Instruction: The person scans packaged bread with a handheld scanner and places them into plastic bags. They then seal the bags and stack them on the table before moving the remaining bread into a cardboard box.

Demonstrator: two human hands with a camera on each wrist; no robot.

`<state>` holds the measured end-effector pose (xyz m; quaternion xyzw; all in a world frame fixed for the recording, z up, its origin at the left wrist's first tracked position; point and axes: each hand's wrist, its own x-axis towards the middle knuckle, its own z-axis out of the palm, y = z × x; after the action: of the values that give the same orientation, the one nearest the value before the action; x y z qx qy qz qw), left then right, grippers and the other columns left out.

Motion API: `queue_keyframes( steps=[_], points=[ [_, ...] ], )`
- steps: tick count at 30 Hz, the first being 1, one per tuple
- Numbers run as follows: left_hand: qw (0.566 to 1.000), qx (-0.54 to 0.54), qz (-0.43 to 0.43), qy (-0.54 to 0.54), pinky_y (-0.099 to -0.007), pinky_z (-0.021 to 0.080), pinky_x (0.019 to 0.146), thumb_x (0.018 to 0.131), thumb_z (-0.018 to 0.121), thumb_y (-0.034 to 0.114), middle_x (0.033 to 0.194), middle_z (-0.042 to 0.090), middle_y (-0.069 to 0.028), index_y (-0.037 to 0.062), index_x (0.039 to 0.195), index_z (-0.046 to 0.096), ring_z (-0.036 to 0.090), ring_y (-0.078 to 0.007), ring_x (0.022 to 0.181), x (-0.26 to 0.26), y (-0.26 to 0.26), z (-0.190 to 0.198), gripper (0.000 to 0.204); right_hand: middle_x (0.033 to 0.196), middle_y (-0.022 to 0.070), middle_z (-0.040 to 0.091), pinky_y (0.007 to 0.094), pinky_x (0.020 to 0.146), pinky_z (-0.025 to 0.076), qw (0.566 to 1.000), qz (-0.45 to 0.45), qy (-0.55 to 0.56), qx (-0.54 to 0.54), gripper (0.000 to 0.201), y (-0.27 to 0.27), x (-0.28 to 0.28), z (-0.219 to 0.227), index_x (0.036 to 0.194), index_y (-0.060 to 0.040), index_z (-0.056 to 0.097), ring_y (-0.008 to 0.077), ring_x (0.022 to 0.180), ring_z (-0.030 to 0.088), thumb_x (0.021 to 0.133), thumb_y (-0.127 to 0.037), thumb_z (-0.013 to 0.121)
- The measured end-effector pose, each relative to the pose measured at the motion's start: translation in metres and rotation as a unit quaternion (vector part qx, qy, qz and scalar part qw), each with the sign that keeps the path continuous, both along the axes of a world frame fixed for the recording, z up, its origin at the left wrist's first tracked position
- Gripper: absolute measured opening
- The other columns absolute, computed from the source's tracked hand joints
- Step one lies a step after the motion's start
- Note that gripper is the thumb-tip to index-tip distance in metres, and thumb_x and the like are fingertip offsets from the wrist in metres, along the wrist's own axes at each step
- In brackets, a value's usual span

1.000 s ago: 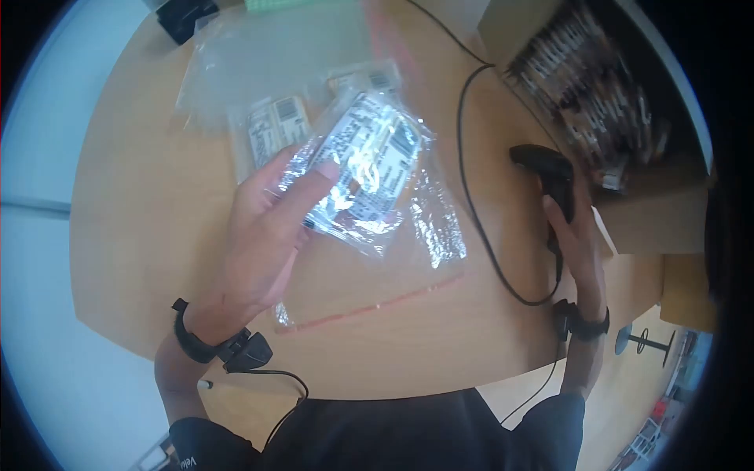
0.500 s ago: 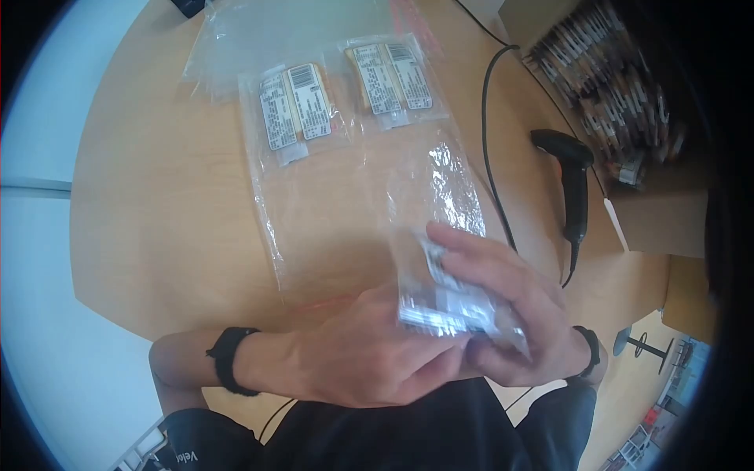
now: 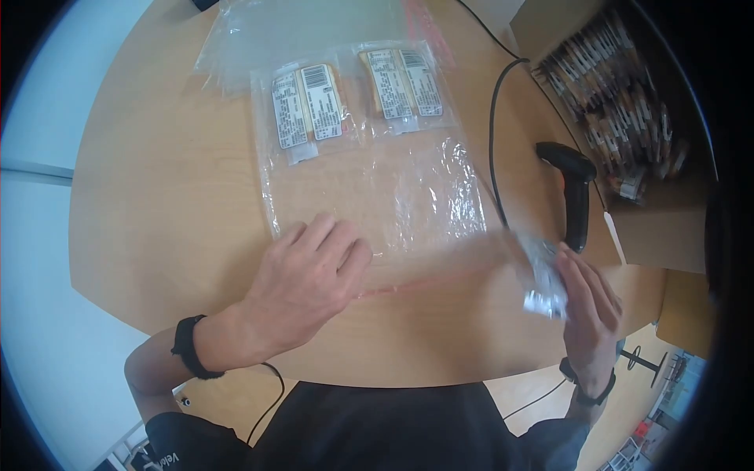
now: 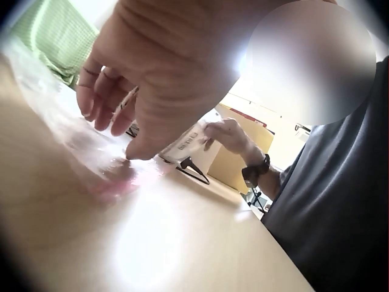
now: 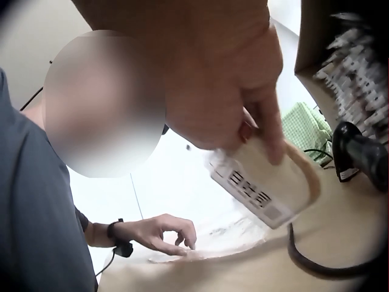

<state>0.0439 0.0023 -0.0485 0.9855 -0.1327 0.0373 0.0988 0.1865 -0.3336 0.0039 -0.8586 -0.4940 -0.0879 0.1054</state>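
Left hand pinches the clear bag in a narrow grip; right hand holds a bread packet.

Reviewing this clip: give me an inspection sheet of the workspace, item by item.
Surface: pale wooden table, upright items nowhere fallen; spills, nothing seen.
Job's things: two labelled packets at the far part of a large clear bag, inside or on top unclear; a third packet held.
Clutter: spare clear bags at the far side; scanner lying right.
Grippers: right hand pinches the third packet; left hand at the large bag's near edge, grip unclear.
Cables: black cable curves between bag and scanner.
Surroundings: open box of packets, right.
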Motion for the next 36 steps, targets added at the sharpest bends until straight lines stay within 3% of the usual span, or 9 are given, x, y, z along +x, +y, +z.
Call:
queue_keyframes(
  steps=[2, 4, 9, 14, 19, 26, 32, 34, 36],
  points=[
    [1.000, 0.002, -0.018, 0.019, -0.0388, 0.050, 0.077, 0.080, 0.084, 0.018, 0.107, 0.060, -0.0112, 0.0014, 0.103, 0.065, 0.060, -0.0279, 0.098, -0.001, 0.002, -0.005, 0.034, 0.118, 0.0186, 0.076, 0.0386, 0.083, 0.064, 0.999, 0.019, -0.038, 0.013, 0.050, -0.002, -0.010, 0.003, 0.130, 0.0003, 0.068, 0.0356, 0.107, 0.076, 0.082, 0.003, 0.080],
    [1.000, 0.010, -0.013, 0.023, -0.0379, 0.051, 0.078, 0.083, 0.080, 0.012, 0.104, 0.060, -0.0114, 0.0004, 0.097, 0.064, 0.061, -0.0272, 0.099, -0.001, 0.003, -0.008, 0.024, 0.123, 0.0142, 0.076, 0.0327, 0.085, 0.064, 0.979, 0.168, 0.003, 0.113, 0.046, 0.004, -0.029, 0.000, 0.132, -0.0033, 0.068, 0.0316, 0.113, 0.076, 0.087, -0.003, 0.079],
    [0.995, -0.084, 0.028, -0.056, -0.0395, 0.053, 0.078, 0.087, 0.077, 0.008, 0.099, 0.060, -0.0119, -0.0007, 0.099, 0.064, 0.061, -0.0294, 0.093, 0.004, -0.001, 0.007, 0.019, 0.131, 0.0140, 0.074, 0.0293, 0.093, 0.063, 0.906, 0.406, 0.093, 0.071, 0.038, 0.040, -0.038, -0.018, 0.134, -0.0070, 0.067, 0.0289, 0.117, 0.074, 0.097, -0.013, 0.073],
    [0.999, -0.043, 0.009, -0.027, -0.0383, 0.053, 0.078, 0.089, 0.075, 0.006, 0.096, 0.062, -0.0114, -0.0011, 0.101, 0.066, 0.062, -0.0306, 0.090, -0.001, 0.010, -0.005, 0.017, 0.133, 0.0157, 0.072, 0.0305, 0.094, 0.063, 0.906, 0.398, 0.103, 0.101, 0.038, 0.044, -0.033, -0.023, 0.134, -0.0046, 0.067, 0.0296, 0.120, 0.073, 0.097, -0.013, 0.072],
    [0.991, -0.103, 0.023, -0.087, -0.0377, 0.053, 0.071, 0.083, 0.079, -0.001, 0.098, 0.065, -0.0108, -0.0009, 0.101, 0.069, 0.065, -0.0286, 0.085, -0.003, 0.013, 0.014, 0.021, 0.134, 0.0201, 0.071, 0.0317, 0.092, 0.063, 0.915, 0.377, 0.087, 0.112, 0.040, 0.056, -0.035, -0.038, 0.136, -0.0026, 0.066, 0.0327, 0.120, 0.073, 0.099, -0.018, 0.069],
    [0.984, -0.083, 0.020, -0.157, -0.0372, 0.053, 0.067, 0.078, 0.081, -0.003, 0.096, 0.064, -0.0105, -0.0006, 0.101, 0.070, 0.064, -0.0276, 0.081, -0.009, 0.011, 0.012, 0.026, 0.138, 0.0228, 0.068, 0.0319, 0.076, 0.063, 0.954, 0.300, -0.017, 0.001, 0.048, 0.105, -0.010, -0.052, 0.137, 0.0008, 0.066, 0.0356, 0.119, 0.073, 0.090, -0.011, 0.066],
    [0.982, -0.090, 0.059, -0.155, -0.0367, 0.052, 0.065, 0.080, 0.082, -0.003, 0.094, 0.064, -0.0103, 0.0003, 0.100, 0.071, 0.064, -0.0271, 0.080, -0.011, 0.017, 0.014, 0.024, 0.117, 0.0248, 0.076, 0.0300, 0.073, 0.063, 0.980, 0.186, -0.013, 0.073, 0.031, 0.055, -0.024, -0.027, 0.123, 0.0083, 0.069, 0.0339, 0.104, 0.079, 0.096, -0.007, 0.072],
    [0.983, -0.100, 0.054, -0.143, -0.0365, 0.052, 0.065, 0.081, 0.081, -0.003, 0.093, 0.063, -0.0097, 0.0000, 0.100, 0.071, 0.064, -0.0264, 0.079, -0.010, 0.018, 0.015, 0.022, 0.107, 0.0240, 0.078, 0.0276, 0.073, 0.063, 0.963, 0.205, -0.173, 0.008, 0.026, 0.054, -0.024, -0.022, 0.117, 0.0103, 0.071, 0.0324, 0.097, 0.080, 0.099, -0.008, 0.073],
    [0.983, -0.099, 0.049, -0.145, -0.0364, 0.052, 0.064, 0.081, 0.081, -0.002, 0.093, 0.063, -0.0094, -0.0001, 0.100, 0.071, 0.064, -0.0263, 0.078, -0.009, 0.017, 0.015, 0.022, 0.110, 0.0238, 0.078, 0.0275, 0.074, 0.063, 0.956, 0.208, -0.205, -0.006, 0.024, 0.061, -0.027, -0.028, 0.116, 0.0096, 0.072, 0.0316, 0.100, 0.080, 0.099, -0.007, 0.072]
  ],
)
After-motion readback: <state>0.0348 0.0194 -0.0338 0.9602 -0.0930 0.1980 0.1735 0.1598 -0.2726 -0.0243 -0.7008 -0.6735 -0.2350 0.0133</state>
